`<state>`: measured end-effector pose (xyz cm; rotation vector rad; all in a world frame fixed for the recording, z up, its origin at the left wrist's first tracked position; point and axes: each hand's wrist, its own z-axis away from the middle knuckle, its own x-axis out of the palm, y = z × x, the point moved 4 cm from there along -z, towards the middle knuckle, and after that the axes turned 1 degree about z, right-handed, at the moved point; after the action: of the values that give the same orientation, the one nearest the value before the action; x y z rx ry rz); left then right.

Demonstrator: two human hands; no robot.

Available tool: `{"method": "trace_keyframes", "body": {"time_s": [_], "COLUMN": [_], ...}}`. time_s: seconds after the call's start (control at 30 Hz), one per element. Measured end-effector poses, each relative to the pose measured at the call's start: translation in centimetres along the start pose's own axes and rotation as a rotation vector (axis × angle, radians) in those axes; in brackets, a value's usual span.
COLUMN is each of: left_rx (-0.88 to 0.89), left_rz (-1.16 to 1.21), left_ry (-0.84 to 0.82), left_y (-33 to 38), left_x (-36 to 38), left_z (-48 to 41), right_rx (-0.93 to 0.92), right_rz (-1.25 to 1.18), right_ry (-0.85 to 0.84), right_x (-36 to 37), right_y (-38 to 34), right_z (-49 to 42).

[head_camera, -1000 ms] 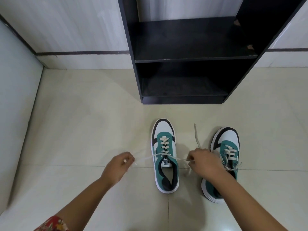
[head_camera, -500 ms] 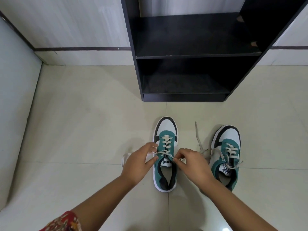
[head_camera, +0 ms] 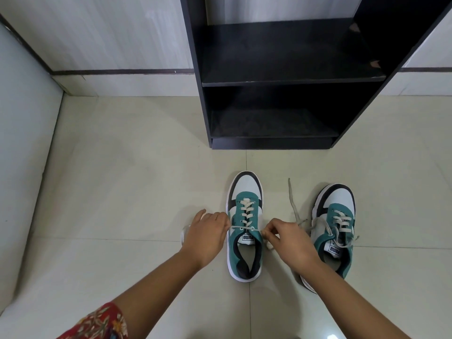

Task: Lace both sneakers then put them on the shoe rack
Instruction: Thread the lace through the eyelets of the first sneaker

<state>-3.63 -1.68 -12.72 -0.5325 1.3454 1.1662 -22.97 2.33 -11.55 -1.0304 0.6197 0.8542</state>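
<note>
We have the left sneaker (head_camera: 245, 226) flat on the floor (head_camera: 122, 167), toe pointing at the shoe rack (head_camera: 281, 79), and each of our hands pinches one end of its lace (head_camera: 246, 228) at the top eyelets. The left hand (head_camera: 205, 237) holds its end just left of the shoe, the right hand (head_camera: 288, 241) just right of it, and the lace runs taut between them across the tongue.

The risk we see is uneven pull: if one side tugs harder, the lace could slide through the eyelets and leave one end too short to tie, or the light shoe could skid sideways, since nothing pins it down. A slack pinch could also let an end slip free.

The right sneaker (head_camera: 335, 231) sits near our right wrist with its lace (head_camera: 293, 204) trailing loose over the floor; our forearm could snag it. Both shelves of the rack look bare, so neither shoe is stowed yet.
</note>
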Motion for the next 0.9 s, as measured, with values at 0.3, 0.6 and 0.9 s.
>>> {"method": "trace_keyframes", "body": {"time_s": [0.3, 0.6, 0.9], "left_rx": [-0.136, -0.332, -0.176], "left_rz": [0.450, 1.418, 1.294], "left_ry": [-0.045, -0.119, -0.166], "left_y": [-1.7, 1.9, 3.6], "left_x": [-0.9, -4.9, -4.6], "left_z": [0.3, -0.3, -0.2], "right_rx": [-0.099, -0.060, -0.083], "right_rz": [0.003, -1.165, -1.087], "right_ry": [-0.039, -0.076, -0.087], "right_x": [0.3, -1.0, 0.1], "right_y": [0.3, -3.6, -4.1], "right_z": [0.0, -0.3, -0.2]}}
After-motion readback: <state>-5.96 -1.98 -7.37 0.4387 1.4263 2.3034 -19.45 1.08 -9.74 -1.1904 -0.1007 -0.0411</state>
